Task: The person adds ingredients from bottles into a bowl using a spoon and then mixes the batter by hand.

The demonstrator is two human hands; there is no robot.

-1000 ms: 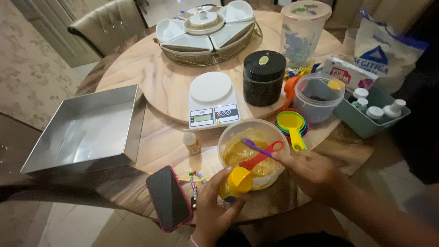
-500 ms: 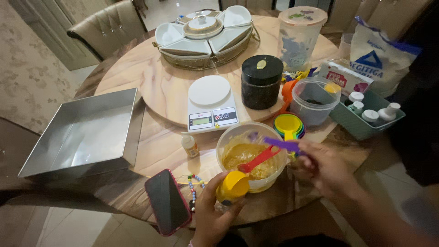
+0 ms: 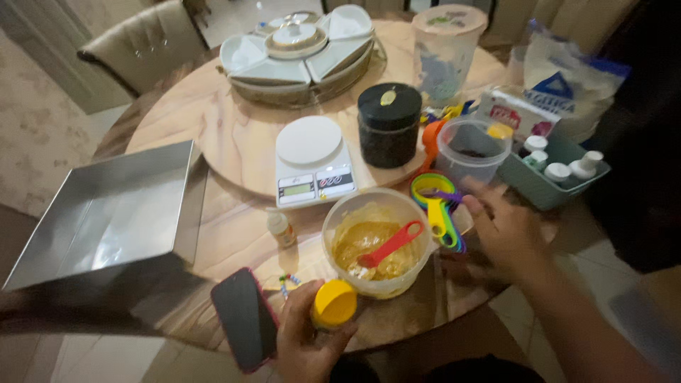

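In the head view, the left hand (image 3: 306,339) has its fingers clamped round a yellow cup (image 3: 333,303), just left of and below the bowl of batter (image 3: 376,241) on the table (image 3: 234,142). The right hand (image 3: 507,230), fingers loosely apart, touches the coloured measuring spoons (image 3: 440,209) lying just left of it, long axis running toward the person. A second ago it held a purple spoon over the bowl; now only the red spoon (image 3: 386,245) rests there.

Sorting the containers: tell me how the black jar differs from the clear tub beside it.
The black jar is opaque, dark and lidded; the clear tub is see-through and open-topped. The jar stands on the round wooden turntable, the tub just off its edge. Both are round and upright.
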